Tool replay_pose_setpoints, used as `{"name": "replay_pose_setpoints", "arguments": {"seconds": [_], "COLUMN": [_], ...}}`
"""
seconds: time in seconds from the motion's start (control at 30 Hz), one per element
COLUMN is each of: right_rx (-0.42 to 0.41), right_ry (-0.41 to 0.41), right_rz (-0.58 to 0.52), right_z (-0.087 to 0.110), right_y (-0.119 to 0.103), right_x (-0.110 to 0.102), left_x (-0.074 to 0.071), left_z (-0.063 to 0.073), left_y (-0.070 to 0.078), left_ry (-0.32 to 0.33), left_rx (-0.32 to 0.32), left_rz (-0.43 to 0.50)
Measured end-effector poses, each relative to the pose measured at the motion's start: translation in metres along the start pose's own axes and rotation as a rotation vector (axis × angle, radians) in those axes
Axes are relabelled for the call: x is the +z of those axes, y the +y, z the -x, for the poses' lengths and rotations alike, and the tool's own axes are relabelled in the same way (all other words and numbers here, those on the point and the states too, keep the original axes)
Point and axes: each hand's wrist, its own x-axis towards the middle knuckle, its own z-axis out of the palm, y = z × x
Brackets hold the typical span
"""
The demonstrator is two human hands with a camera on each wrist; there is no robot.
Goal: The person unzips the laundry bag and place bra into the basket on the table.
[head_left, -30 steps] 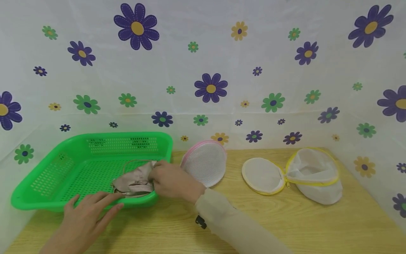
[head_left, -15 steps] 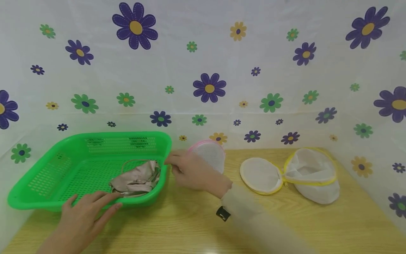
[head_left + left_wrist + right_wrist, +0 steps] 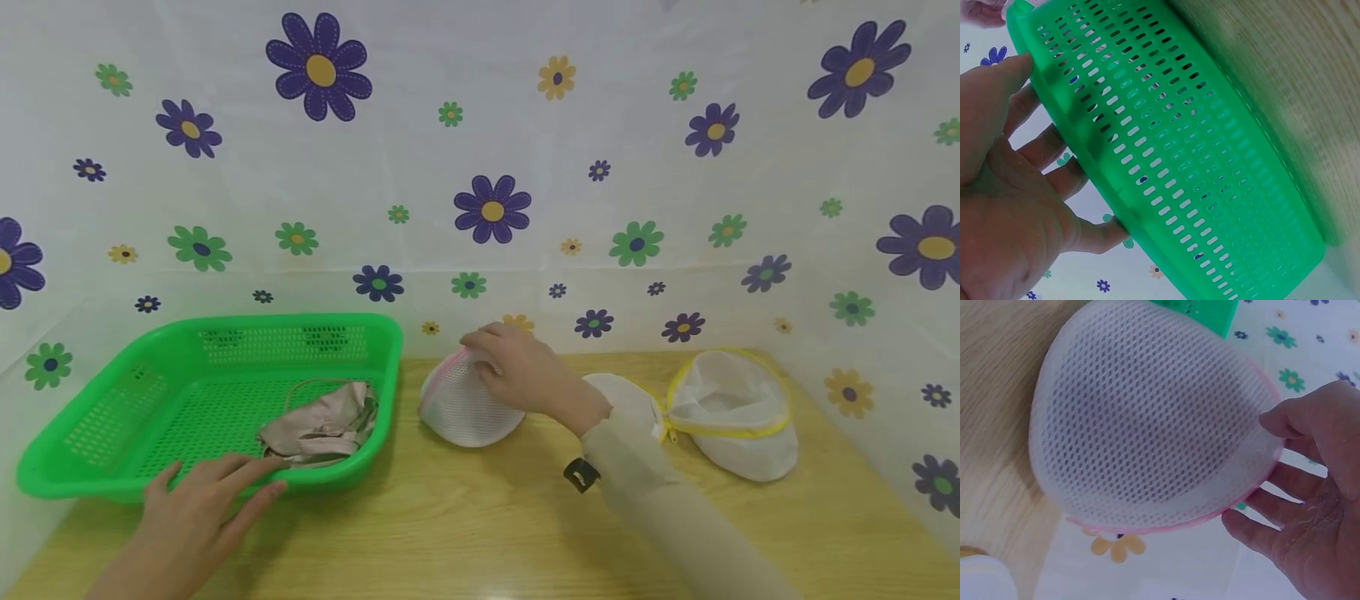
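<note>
In the head view, my right hand (image 3: 517, 367) grips the upper pink-trimmed edge of a white mesh laundry bag (image 3: 468, 408). In the right wrist view the thumb lies on the mesh of the laundry bag (image 3: 1147, 419), with the fingers behind its edge. My left hand (image 3: 198, 508) rests on the near rim of a green plastic basket (image 3: 330, 477), its fingers fairly straight. A beige satiny garment (image 3: 318, 425) with a thin strap lies bunched in the basket's right near corner. Up close in the left wrist view, the fingertips meet the rim of the basket (image 3: 1147, 247).
To the right, a yellow-trimmed white laundry bag (image 3: 738, 404) lies unzipped, its round lid (image 3: 626, 400) folded out to the left and partly behind my right arm. All stand on a wood-grain table (image 3: 465, 517) before a flower-printed white sheet (image 3: 420, 150).
My right hand has let go of the garment in the basket, moved right and taken hold of the pink-trimmed laundry bag, which is now tilted. My left hand has stayed on the rim.
</note>
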Motion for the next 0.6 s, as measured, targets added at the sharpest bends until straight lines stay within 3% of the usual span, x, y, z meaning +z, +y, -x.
{"name": "replay_pose_setpoints", "arguments": {"seconds": [0.2,0.4,0.6], "right_rx": [0.012,0.024,0.012], "right_ry": [-0.036,-0.056,-0.082], "right_rz": [-0.024,-0.065,-0.062], "right_z": [0.007,0.011,0.018], "right_y": [0.012,0.012,0.011], "right_x": [0.006,0.002,0.001], "left_x": [0.0,0.0,-0.002], "left_z": [0.0,0.0,0.0], "left_y": [0.001,0.001,0.001], "left_ry": [-0.023,0.019,-0.001], "left_rx": [-0.004,0.004,0.008], "left_rz": [0.015,0.01,0.0]}}
